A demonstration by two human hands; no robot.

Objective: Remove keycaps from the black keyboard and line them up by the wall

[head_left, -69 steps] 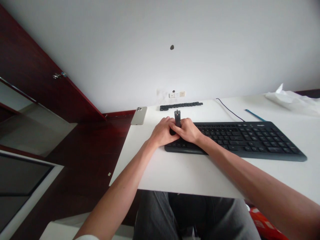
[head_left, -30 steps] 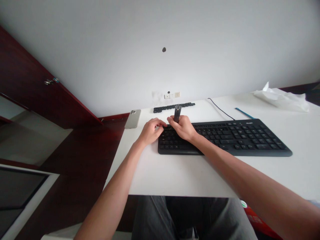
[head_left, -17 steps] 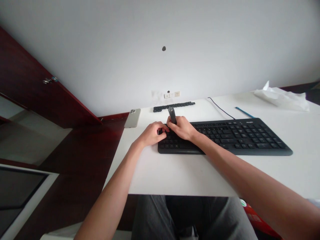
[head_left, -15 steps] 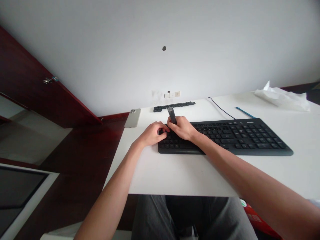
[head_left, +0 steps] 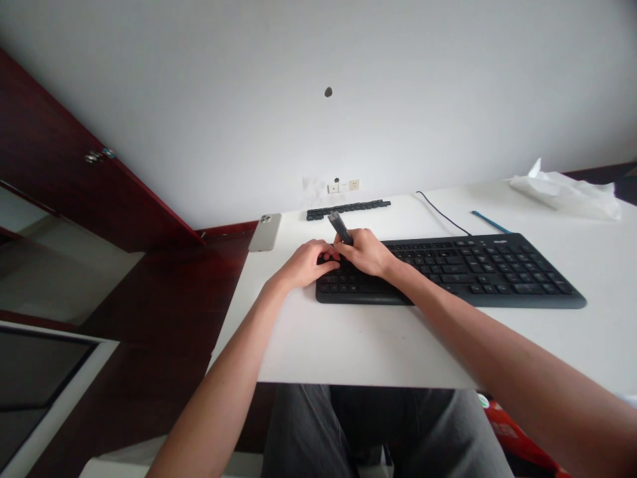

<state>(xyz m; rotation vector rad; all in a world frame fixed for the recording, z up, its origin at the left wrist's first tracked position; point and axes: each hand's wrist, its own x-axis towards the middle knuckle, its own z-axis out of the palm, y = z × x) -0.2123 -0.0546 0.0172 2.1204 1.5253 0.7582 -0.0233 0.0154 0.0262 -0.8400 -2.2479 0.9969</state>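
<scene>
Tilted further left, dark tool (head_left: pixel 340 228) pinched in right hand (head_left: pixel 365 254); left hand (head_left: pixel 304 263) curled on keyboard (head_left: pixel 462 287)

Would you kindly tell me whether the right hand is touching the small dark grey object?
Touching: the head view shows the right hand gripping the dark grey object.

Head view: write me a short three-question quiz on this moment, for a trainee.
1. True or false: the phone lies on the desk, left of the keyboard.
2. Which hand holds the dark tool? A: left hand. B: right hand.
3. Fill in the gap: the left hand is over the keyboard's ____ end.

Key: 1 true; 2 B; 3 left.
</scene>
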